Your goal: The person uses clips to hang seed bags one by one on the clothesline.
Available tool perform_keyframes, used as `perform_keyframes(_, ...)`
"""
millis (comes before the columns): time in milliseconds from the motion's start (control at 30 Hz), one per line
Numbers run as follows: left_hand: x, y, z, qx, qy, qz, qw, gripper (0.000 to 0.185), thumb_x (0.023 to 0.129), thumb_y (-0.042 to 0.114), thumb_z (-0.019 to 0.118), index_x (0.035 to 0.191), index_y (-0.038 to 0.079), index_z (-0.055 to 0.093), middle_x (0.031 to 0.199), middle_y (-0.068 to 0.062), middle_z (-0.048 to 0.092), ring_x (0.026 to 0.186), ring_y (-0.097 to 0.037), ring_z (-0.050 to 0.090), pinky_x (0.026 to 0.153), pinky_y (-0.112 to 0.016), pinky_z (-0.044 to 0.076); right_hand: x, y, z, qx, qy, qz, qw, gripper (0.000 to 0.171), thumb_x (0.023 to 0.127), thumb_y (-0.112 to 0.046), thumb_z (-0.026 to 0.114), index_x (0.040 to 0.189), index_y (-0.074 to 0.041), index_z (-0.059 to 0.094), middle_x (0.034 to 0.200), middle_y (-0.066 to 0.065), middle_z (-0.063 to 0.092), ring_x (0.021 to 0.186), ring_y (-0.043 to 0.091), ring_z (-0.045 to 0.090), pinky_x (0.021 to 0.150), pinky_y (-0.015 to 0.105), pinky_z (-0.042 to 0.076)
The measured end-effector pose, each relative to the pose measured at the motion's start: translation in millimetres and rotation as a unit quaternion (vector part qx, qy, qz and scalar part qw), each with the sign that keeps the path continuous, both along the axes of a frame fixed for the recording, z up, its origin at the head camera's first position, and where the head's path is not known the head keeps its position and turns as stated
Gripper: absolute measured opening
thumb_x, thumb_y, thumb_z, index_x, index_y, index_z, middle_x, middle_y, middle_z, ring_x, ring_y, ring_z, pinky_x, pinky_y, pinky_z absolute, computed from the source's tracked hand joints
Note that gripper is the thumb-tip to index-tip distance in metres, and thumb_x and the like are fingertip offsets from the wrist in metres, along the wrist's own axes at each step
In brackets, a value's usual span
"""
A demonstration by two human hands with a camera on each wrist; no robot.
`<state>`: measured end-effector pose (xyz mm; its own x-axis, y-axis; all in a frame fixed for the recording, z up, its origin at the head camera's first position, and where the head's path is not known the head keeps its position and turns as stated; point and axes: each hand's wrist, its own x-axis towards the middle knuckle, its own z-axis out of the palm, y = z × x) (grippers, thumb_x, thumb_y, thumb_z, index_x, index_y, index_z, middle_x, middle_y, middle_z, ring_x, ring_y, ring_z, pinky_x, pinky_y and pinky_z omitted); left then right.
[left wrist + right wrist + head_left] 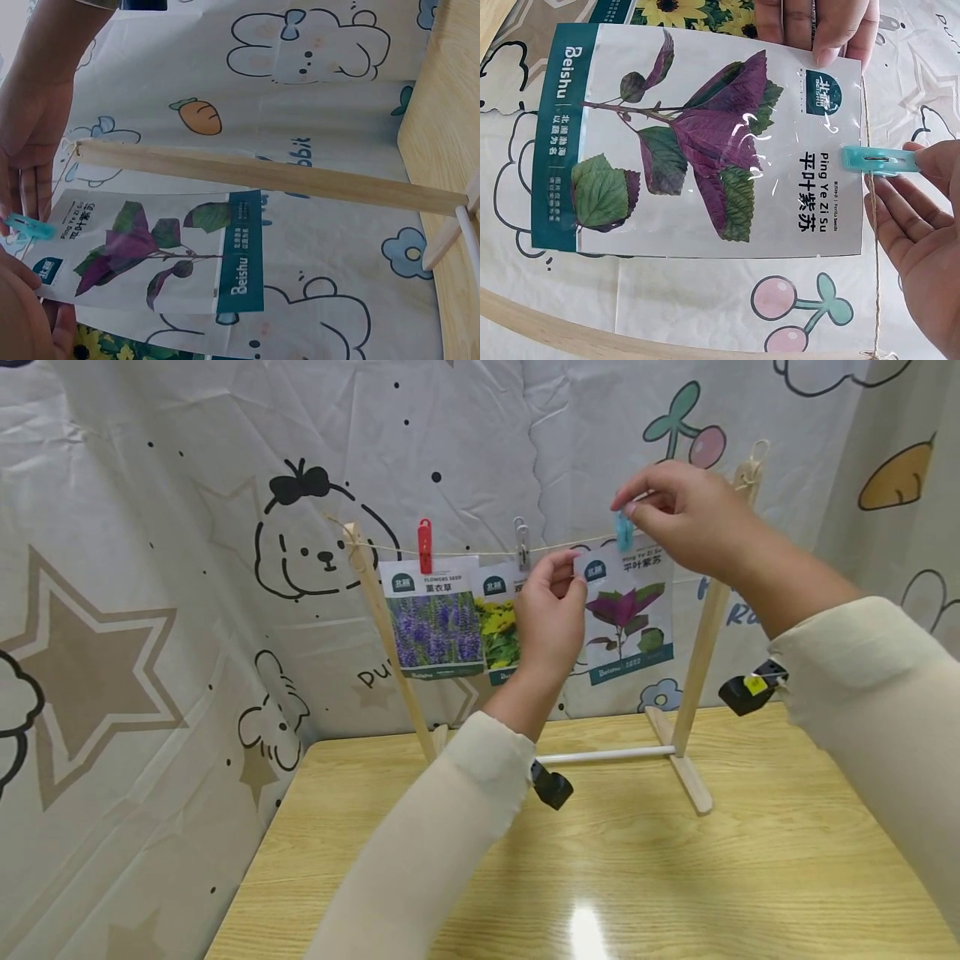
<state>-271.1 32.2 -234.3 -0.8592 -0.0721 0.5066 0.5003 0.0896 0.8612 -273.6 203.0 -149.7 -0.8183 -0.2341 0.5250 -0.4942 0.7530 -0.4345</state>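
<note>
A seed packet with a purple-leaf plant (628, 614) (154, 251) (705, 142) hangs at the string (480, 552) (870, 225) of a small wooden rack (693, 693). My right hand (675, 514) (922, 247) pinches a light-blue clothespin (623, 531) (28, 226) (874, 160) over the packet's top edge on the string. My left hand (551, 610) (817, 26) pinches the packet's upper left corner. A lavender packet (433, 618) under a red clip (424, 545) and a yellow-flower packet (498, 627) under a grey clip (521, 543) hang further left.
The rack stands at the back of a wooden table (600, 868), with a white rod (607, 755) joining its feet. A cartoon-printed cloth (150, 610) hangs behind and on both sides. The rack's right post (270, 176) runs close to the purple packet.
</note>
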Motion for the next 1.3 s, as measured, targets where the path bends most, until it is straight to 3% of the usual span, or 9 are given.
perform_keyframes(67,0.8,-1,-0.6,-0.011,0.007,0.005,0.9999,0.024,0.102,0.01,0.058,0.123,0.014,0.065,0.115,0.001,0.069,0.098,-0.007,0.063,0.077,-0.014,0.051,0.4,0,-0.3,0.002,0.002,0.0,1.0,0.035,0.107,-0.027,0.043,0.13,-0.011,0.064,0.137,0.013,0.056,0.111,0.029,0.055,0.085,0.02,0.045)
perform_keyframes(167,2.9,-2,-2.6,-0.02,0.011,0.01,0.9997,0.025,0.101,0.01,0.057,0.125,0.013,0.065,0.116,-0.001,0.069,0.1,-0.008,0.063,0.078,-0.014,0.051,0.8,0,-1.2,0.007,0.006,0.001,1.0,0.036,0.107,-0.027,0.043,0.131,-0.01,0.063,0.135,0.014,0.057,0.116,0.032,0.058,0.097,0.036,0.052)
perform_keyframes(267,4.8,-4,-5.8,-0.027,0.008,0.014,0.9995,0.027,0.101,0.01,0.057,0.127,0.012,0.065,0.117,-0.002,0.068,0.102,-0.009,0.063,0.08,-0.015,0.052,0.7,-1,-2.3,0.011,0.01,0.006,1.0,0.036,0.107,-0.027,0.044,0.131,-0.009,0.063,0.134,0.015,0.057,0.12,0.034,0.06,0.103,0.054,0.05)
perform_keyframes(333,6.0,-5,-7.5,-0.027,0.005,0.016,0.9995,0.027,0.102,0.01,0.057,0.128,0.012,0.065,0.118,-0.002,0.067,0.104,-0.01,0.062,0.083,-0.015,0.052,0.4,0,-3.0,0.014,0.015,0.009,1.0,0.036,0.107,-0.026,0.044,0.132,-0.008,0.063,0.133,0.015,0.057,0.12,0.035,0.06,0.103,0.056,0.049)
perform_keyframes(467,7.4,-6,-9.3,-0.026,0.005,0.018,0.9995,0.027,0.102,0.011,0.057,0.128,0.013,0.065,0.118,-0.001,0.066,0.105,-0.009,0.062,0.086,-0.014,0.052,0.6,0,-2.8,0.02,0.022,0.008,1.0,0.036,0.107,-0.025,0.046,0.134,-0.008,0.062,0.131,0.015,0.057,0.119,0.034,0.061,0.103,0.052,0.051)
perform_keyframes(733,6.7,-8,-12.1,-0.02,0.023,0.029,0.9991,0.025,0.101,0.01,0.056,0.123,0.012,0.067,0.112,-0.001,0.065,0.097,-0.009,0.062,0.075,-0.014,0.049,0.8,4,-3.8,0.021,0.032,0.014,0.999,0.039,0.106,-0.025,0.049,0.14,-0.009,0.059,0.134,0.015,0.058,0.12,0.033,0.062,0.104,0.043,0.052)
perform_keyframes(1033,9.7,-19,-13.5,-0.016,0.035,0.039,0.9985,0.015,0.102,0.011,0.056,0.111,0.008,0.068,0.108,-0.003,0.064,0.09,-0.01,0.059,0.073,-0.015,0.046,5.6,9,-5.7,0.002,0.035,0.009,0.999,0.041,0.105,-0.025,0.053,0.142,-0.01,0.055,0.141,0.013,0.055,0.126,0.032,0.057,0.11,0.04,0.047)
perform_keyframes(1167,14.3,-26,-12.1,-0.011,0.027,0.028,0.9992,0.013,0.102,0.012,0.056,0.109,0.008,0.066,0.105,-0.003,0.064,0.086,-0.009,0.057,0.071,-0.018,0.046,8.7,11,-8.6,-0.01,0.051,-0.005,0.999,0.041,0.104,-0.024,0.054,0.142,-0.01,0.055,0.134,0.012,0.054,0.119,0.023,0.054,0.109,0.026,0.047)
perform_keyframes(1300,19.0,-31,-10.8,0.005,0.016,0.007,0.9998,0.014,0.102,0.011,0.055,0.111,0.009,0.065,0.104,-0.004,0.065,0.085,-0.009,0.057,0.069,-0.019,0.047,13.0,12,-13.5,-0.031,0.06,-0.014,0.998,0.039,0.104,-0.028,0.055,0.137,-0.008,0.055,0.125,0.007,0.054,0.107,0.01,0.049,0.097,0.011,0.044)
